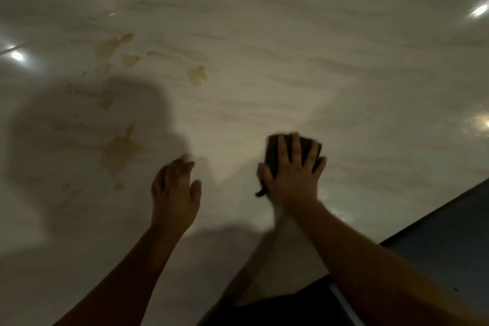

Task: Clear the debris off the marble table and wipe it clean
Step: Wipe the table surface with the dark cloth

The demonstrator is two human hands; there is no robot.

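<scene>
On the left side of the counter (291, 47) there were yellow-brown stains (120, 152). Some were big and some were small. They ran from far away down to quite near the person. A dark shadow lay over part of them. No loose bits could be made out, but the picture was dim and blurry, so small crumbs might have been missed.

Next came the left hand (174, 193). Its grip was loose and spread, and it held nothing. It was low over the counter, just right of the nearest stains. I could not tell if it touched the top.

To the right of it was a dark cloth (275, 152), lying flat on the counter. The right hand (293, 177) pressed down on it with spread, straight fingers. The cloth was well apart from the stains.

Near the right arm the counter looked a bit wet and shiny, so that part had likely been wiped. Past the edge was a dark floor (449, 233).

I think the wiping was under way but not nearly done. The stains on the left were left to clean.
</scene>
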